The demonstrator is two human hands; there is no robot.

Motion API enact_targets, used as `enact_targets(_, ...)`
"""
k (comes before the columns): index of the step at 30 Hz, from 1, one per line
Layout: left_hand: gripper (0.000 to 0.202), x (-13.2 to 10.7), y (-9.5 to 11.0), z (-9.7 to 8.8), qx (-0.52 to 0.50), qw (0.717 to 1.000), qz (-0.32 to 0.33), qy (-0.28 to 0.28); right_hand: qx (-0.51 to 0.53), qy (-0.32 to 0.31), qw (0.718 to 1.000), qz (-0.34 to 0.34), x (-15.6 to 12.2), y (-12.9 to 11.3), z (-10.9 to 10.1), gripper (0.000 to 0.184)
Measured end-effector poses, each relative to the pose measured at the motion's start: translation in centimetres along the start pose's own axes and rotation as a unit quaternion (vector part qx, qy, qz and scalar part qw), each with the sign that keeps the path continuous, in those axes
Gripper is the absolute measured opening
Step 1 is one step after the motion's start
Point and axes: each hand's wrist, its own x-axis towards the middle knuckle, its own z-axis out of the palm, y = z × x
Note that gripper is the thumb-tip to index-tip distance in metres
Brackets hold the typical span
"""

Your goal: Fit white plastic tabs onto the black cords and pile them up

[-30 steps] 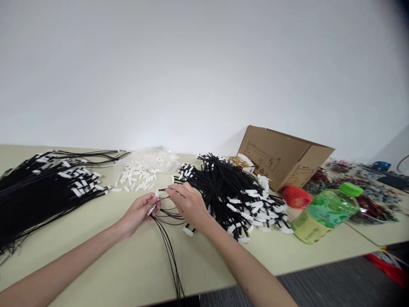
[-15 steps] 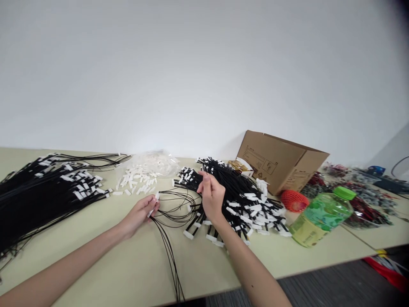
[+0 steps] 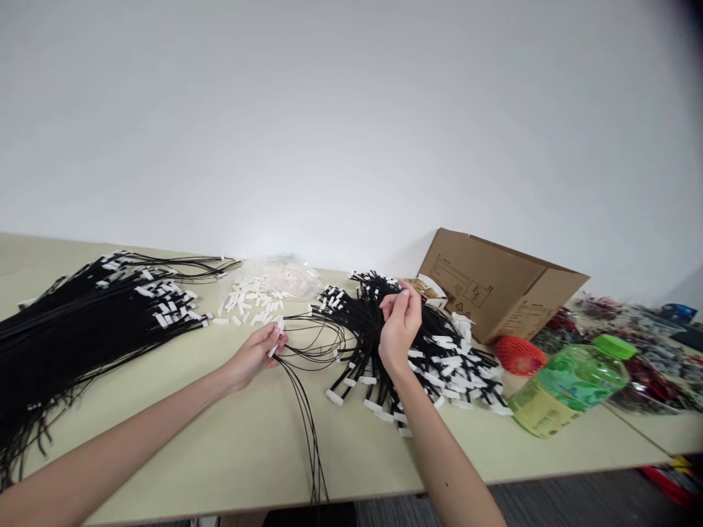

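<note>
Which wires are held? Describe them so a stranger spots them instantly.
On the pale table, look between the left cable pile and right cable pile. There the left hand holds thin black wires with white connectors. Unlike the heaped piles, these spread in loose, open loops.

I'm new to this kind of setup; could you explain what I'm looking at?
There's no machine here: just a person's two bare hands, seen from a camera worn on the head. The left hand holds thin black wires with white ends. The right hand is raised, fingers curled; whether it holds anything is unclear. On the table lie loose white pieces, a cable pile on each side, a cardboard box and a bottle.
</note>
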Motion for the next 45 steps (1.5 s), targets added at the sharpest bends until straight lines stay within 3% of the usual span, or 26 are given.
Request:
enact_targets(4,0.03,-0.2,0.2,0.0,-0.028,0.999,0.007,-0.033,-0.14,-0.118,0.98,-0.077,-1.6,0.6,0.2,0.023)
enact_targets(7,0.029,-0.2,0.1,0.0,-0.039,0.998,0.0,-0.045,-0.231,-0.219,0.933,-0.169,-2.9,1.0,0.6,0.022)
enact_targets(11,0.03,-0.2,-0.2,0.3,-0.033,0.998,-0.003,-0.049,-0.286,-0.293,0.879,-0.245,-4.1,1.3,1.1,0.024)
enact_targets(17,0.034,-0.2,-0.7,0.6,0.017,0.999,-0.005,-0.042,-0.339,-0.282,0.867,-0.231,-4.8,0.5,1.4,0.024)
enact_targets(23,0.036,0.0,-0.6,0.6,0.031,0.999,-0.02,-0.026,-0.271,-0.336,0.88,-0.2,-5.5,1.0,1.8,0.024)
enact_targets(30,0.036,0.0,-0.5,0.4,0.028,0.999,-0.037,-0.023,-0.229,-0.316,0.893,-0.225,-5.6,2.1,1.5,0.018)
enact_targets(41,0.034,0.1,-0.7,0.1,0.019,0.998,-0.03,-0.048,-0.271,-0.326,0.866,-0.267,-6.6,2.3,2.0,0.018)
enact_targets(45,0.031,0.2,-0.8,0.0,0.018,0.998,-0.029,-0.048,-0.251,-0.298,0.88,-0.269,-6.8,1.9,2.0,0.021)
